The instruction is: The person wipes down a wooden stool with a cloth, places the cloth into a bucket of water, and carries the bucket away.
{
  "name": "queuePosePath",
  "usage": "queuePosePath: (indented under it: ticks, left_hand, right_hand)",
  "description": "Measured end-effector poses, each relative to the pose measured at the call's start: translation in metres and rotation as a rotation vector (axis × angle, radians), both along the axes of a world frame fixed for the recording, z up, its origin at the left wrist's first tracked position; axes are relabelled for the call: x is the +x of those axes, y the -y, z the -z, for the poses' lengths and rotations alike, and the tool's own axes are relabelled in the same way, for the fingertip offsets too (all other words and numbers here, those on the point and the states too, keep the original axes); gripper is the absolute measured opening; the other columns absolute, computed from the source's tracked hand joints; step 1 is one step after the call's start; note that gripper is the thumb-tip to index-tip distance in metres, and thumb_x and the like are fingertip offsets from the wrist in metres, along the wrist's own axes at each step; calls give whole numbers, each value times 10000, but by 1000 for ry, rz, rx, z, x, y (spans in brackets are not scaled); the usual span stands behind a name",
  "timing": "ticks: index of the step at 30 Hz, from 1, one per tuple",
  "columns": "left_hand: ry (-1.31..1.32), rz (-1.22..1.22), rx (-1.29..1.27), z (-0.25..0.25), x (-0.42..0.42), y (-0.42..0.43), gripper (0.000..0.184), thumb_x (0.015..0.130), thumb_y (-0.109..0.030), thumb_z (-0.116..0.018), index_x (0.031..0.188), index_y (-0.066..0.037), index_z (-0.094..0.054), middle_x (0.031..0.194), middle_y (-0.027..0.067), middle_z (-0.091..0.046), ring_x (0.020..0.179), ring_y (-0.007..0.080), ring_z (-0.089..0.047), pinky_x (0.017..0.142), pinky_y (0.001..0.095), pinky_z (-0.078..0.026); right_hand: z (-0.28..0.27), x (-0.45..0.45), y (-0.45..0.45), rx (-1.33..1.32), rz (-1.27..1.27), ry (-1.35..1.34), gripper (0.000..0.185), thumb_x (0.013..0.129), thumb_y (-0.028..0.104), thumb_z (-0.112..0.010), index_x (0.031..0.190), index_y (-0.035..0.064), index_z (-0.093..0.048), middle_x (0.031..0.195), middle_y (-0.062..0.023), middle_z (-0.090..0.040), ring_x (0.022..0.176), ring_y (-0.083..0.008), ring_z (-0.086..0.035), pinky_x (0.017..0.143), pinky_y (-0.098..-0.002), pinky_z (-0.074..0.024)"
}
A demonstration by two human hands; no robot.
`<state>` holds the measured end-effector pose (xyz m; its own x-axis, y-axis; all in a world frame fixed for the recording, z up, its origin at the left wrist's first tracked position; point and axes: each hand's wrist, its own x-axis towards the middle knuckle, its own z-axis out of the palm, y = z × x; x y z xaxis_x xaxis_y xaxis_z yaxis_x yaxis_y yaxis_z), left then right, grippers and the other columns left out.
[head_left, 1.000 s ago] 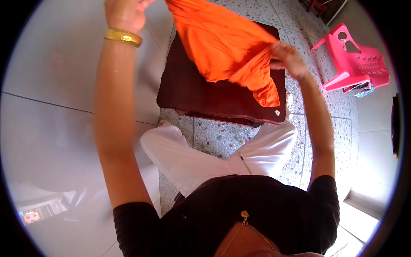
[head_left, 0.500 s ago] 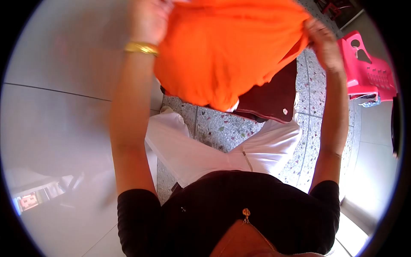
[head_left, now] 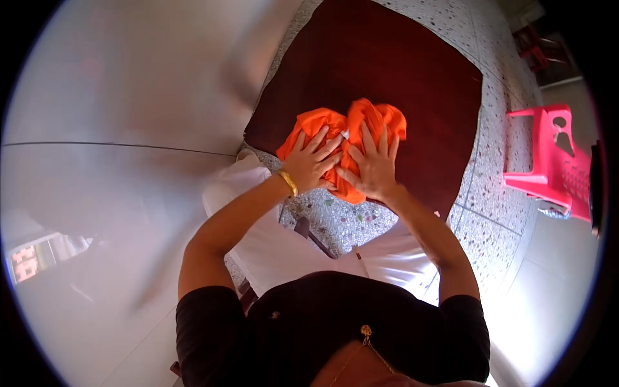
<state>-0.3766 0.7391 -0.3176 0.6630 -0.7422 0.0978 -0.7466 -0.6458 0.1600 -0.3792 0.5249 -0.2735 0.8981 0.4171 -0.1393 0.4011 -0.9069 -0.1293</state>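
A bright orange cloth (head_left: 387, 119) lies crumpled in a heap at the near edge of a dark reddish-brown tabletop (head_left: 361, 51). On the left part of the heap rests my left hand (head_left: 309, 161), palm down with its fingers spread. My right hand (head_left: 374, 164) presses flat on the right part, fingers also apart. The fingertips of the two hands nearly meet at the middle. A small white bit (head_left: 345, 134) shows there in the folds. Some of the cloth is hidden under both palms.
A glossy pale tiled wall (head_left: 116, 193) stands close on the left. Speckled terrazzo floor (head_left: 490, 213) surrounds the table. To the right is a pink plastic chair (head_left: 554, 161), and a dark red stool (head_left: 535, 51) stands farther back. My white-trousered legs straddle the near side.
The orange cloth was raised and stretched between both hands. Now it is down on the tabletop, bunched, with both hands flat on it. More of the tabletop shows.
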Motion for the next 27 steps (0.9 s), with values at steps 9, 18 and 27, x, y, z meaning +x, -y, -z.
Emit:
queuePosePath:
  ticks: [9, 18, 27]
  left_hand:
    - [90, -180, -49, 33, 197, -81, 564, 898, -437, -483, 1379, -159, -386, 1515, 89, -188, 1401, 329, -147, 1061, 532, -290]
    - [-96, -659, -468, 59, 89, -91, 482, 827, -294, -602, 1246, -82, -487, 1425, 227, -328, 1293, 368, -367, 1010, 465, -375]
    - [58, -495, -356, 10, -48, 116, 285, 785, -235, -598, 1004, -53, -614, 1354, 176, -414, 1274, 360, -354, 976, 541, -315]
  right_hand:
    - [27, 210, -89, 15, 136, 173, 594, 815, 644, -463, 1289, 290, -510, 1522, -32, -174, 1375, -431, -91, 1025, -700, -97]
    - [30, 122, -122, 185, -219, 244, 238, 848, 346, -581, 1049, 236, -645, 1411, -30, -370, 1295, -400, -268, 1017, -635, -203]
    - [17, -26, 64, 157, -108, 281, 233, 778, 217, -638, 999, 149, -613, 1352, -43, -433, 1226, -395, -357, 1031, -581, -236]
